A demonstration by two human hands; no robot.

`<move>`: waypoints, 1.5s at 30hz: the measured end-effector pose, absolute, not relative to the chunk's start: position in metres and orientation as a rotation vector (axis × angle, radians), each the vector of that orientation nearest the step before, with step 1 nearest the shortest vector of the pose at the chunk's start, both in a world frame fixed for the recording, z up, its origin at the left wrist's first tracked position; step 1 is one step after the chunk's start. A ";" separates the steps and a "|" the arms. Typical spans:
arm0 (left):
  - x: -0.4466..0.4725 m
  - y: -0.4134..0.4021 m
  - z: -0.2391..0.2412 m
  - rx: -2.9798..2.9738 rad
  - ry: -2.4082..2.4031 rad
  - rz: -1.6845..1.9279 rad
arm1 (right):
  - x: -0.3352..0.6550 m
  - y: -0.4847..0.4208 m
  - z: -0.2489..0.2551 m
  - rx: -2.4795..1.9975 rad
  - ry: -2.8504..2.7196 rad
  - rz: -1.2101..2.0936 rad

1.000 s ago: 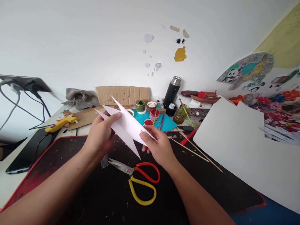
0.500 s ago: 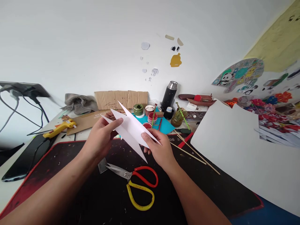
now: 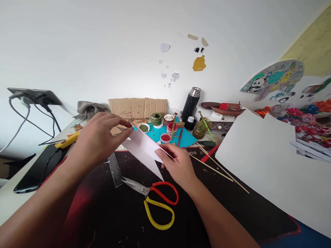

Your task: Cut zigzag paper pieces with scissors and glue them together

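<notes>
A folded white sheet of paper (image 3: 144,150) with pointed corners hangs in the air between my hands, its layers partly spread. My right hand (image 3: 179,162) grips its right end, thumb on top and fingers beneath. At the upper left end, my left hand (image 3: 102,134) pinches the edge between thumb and fingers; the fingertips are partly hidden. Below the paper lie scissors (image 3: 144,190) with one red and one yellow handle, blades nearly closed. A metal ruler (image 3: 115,170) rests left of the scissors, near the blade tips.
Paint jars (image 3: 156,119) and brushes stand on a blue sheet (image 3: 190,137) at the back. A black thermos (image 3: 190,105), thin wooden sticks (image 3: 219,171) and large white card (image 3: 261,165) are to the right. A yellow glue gun (image 3: 67,140) and phone (image 3: 38,168) lie left.
My left hand has shifted up and left, its back now turned upward, and the paper's raised point has come down. The view has turned slightly, uncovering more of the ruler.
</notes>
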State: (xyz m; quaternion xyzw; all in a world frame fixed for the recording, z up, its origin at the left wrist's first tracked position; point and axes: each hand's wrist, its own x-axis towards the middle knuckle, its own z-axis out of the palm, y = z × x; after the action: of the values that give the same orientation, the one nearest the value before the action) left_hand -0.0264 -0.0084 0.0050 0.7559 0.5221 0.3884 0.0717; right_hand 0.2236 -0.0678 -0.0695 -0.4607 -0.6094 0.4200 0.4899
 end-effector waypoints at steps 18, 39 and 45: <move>-0.013 -0.010 -0.010 2.444 1.612 1.055 | 0.222 -0.068 -0.068 -1.165 -1.532 0.982; -0.001 -0.019 -0.012 2.956 1.711 0.789 | 0.221 -0.069 -0.069 -1.174 -1.593 0.924; -0.002 -0.016 -0.016 2.951 1.680 0.825 | 0.222 -0.069 -0.068 -1.180 -1.590 0.929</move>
State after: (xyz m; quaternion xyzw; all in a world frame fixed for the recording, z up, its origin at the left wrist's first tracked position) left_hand -0.0017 -0.0157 -0.0162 0.8314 0.4733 0.2325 -0.1753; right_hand 0.2218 -0.0690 -0.0681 -0.4792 -0.6458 0.3774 0.4593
